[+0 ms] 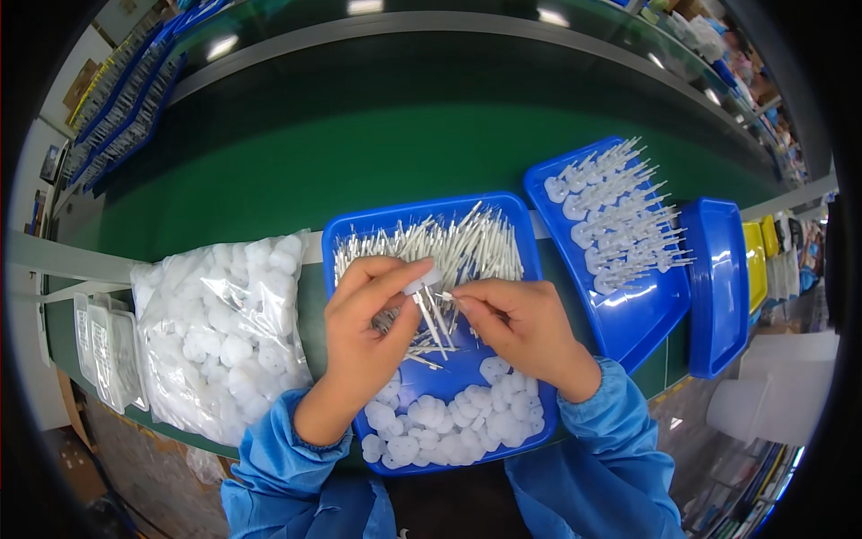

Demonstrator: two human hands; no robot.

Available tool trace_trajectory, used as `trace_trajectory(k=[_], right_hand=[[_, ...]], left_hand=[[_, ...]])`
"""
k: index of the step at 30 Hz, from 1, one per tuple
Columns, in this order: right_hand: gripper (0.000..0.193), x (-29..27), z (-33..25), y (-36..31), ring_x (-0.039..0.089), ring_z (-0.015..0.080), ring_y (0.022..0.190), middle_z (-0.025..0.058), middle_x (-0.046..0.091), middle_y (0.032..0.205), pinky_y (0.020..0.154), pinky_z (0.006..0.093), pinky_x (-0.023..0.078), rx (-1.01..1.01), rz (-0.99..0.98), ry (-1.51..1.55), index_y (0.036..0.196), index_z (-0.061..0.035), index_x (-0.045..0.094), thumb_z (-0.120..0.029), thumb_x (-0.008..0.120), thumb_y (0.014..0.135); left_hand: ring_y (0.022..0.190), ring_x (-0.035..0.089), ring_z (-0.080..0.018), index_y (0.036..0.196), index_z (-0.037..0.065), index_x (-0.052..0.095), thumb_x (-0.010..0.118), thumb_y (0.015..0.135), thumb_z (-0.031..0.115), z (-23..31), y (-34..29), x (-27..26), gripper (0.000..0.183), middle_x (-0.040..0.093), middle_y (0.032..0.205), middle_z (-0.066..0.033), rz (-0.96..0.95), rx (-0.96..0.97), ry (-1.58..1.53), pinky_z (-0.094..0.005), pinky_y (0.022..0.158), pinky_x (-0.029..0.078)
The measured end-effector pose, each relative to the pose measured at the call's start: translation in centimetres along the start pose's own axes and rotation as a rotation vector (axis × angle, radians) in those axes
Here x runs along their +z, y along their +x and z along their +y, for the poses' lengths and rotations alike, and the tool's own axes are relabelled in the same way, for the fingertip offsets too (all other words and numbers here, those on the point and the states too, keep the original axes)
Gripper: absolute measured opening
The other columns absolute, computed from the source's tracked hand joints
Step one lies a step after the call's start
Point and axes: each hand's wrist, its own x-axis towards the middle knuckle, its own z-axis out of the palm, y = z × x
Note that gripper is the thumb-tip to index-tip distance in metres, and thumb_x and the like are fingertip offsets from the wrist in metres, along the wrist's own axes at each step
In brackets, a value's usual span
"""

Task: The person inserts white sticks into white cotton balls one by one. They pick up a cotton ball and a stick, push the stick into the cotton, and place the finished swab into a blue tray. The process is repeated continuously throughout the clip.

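My left hand [364, 314] is closed on a small translucent white plastic disc [423, 281], and a few thin white rods [435, 322] hang down from it. Close beside it, my right hand [530, 328] pinches the end of a thin white rod [446, 296] at the disc's edge. Whether that rod sits in the disc cannot be made out. Both hands are above a blue tray [449, 381]. Many loose thin rods [449, 244] with metal tips lie in its far half. White plastic discs [458, 422] are heaped along its near side.
At the right, a second blue tray [624, 337] holds rows of discs with rods fitted. Beyond it are more blue trays [725, 287]. A clear bag of white discs [215, 332] lies at the left, beside clear plastic boxes [108, 350]. A green belt [359, 153] runs behind.
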Motion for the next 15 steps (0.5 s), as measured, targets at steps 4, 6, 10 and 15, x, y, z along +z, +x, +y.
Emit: trace_trajectory(k=[4,6,10,15], right_hand=[[0.014,-0.6,0.3,0.2,0.077,0.0234,0.067,0.0133,0.078,0.081,0.061,0.0351,0.058,-0.074,0.022,-0.045,0.112,-0.0035,0.083,-0.013,0.079,0.102],[0.013,-1.0,0.0,0.2,0.078,0.0236,0.067,0.0127,0.078,0.080,0.060,0.0345,0.059,0.046,0.016,-0.012,0.110,-0.0037,0.082,-0.013,0.079,0.102],[0.011,0.2,0.4,-0.2,0.077,0.0223,0.064,0.0102,0.078,0.078,0.059,0.0335,0.059,0.025,0.049,0.042,0.109,-0.0045,0.082,-0.013,0.078,0.103],[0.011,0.4,1.0,-0.1,0.075,0.0220,0.060,0.0080,0.076,0.073,0.056,0.0343,0.058,-0.091,0.060,-0.060,0.109,-0.0061,0.082,-0.013,0.080,0.102]], left_hand=[[0.108,0.069,-0.0162,0.134,-0.001,0.078,0.067,0.093,-0.018,-0.3,0.0,-0.4,0.045,0.062,0.126,-0.0105,-0.058,0.058,0.094,-0.0262,0.089,0.063],[0.107,0.069,-0.0159,0.135,-0.001,0.077,0.068,0.093,-0.018,-0.4,0.0,-0.5,0.046,0.062,0.125,-0.0107,-0.080,0.097,0.140,-0.0268,0.089,0.063],[0.106,0.069,-0.0156,0.135,-0.001,0.078,0.068,0.092,-0.018,-0.1,0.0,-0.2,0.047,0.062,0.122,-0.0099,-0.031,0.015,0.127,-0.0260,0.089,0.063],[0.104,0.069,-0.0146,0.135,0.000,0.078,0.069,0.090,-0.019,-0.3,-0.1,0.1,0.049,0.063,0.119,-0.0089,0.052,-0.022,0.008,-0.0254,0.089,0.064]])
